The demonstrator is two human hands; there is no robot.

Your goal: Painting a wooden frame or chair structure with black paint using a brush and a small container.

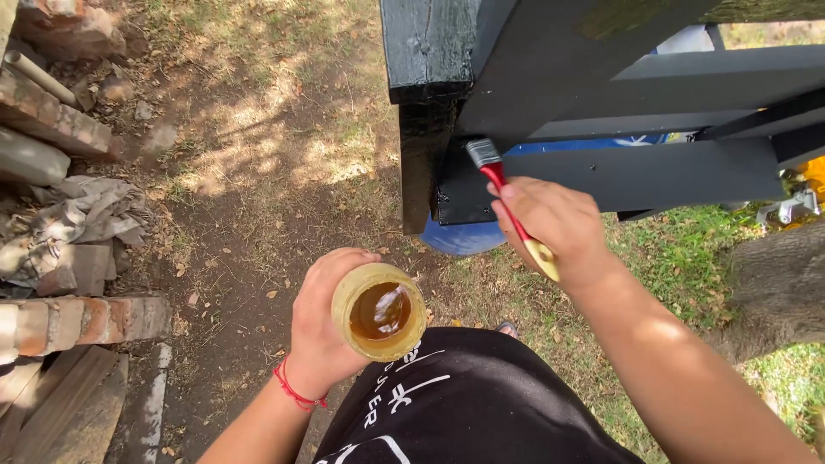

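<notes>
Right now the right hand (554, 225) grips a red-handled paintbrush with a metal ferrule (498, 176), bristles pressed to the black-painted wooden gate (601, 94) by its post, while the left hand (322, 322) is wrapped around an open yellowish jar of amber liquid (379, 311) held level over the dirt. Tilting that lidless jar would likely spill it onto the black shirt (464, 399) just below. Stacked red bricks (82, 320) crowd the left; grass to the right lies open.
</notes>
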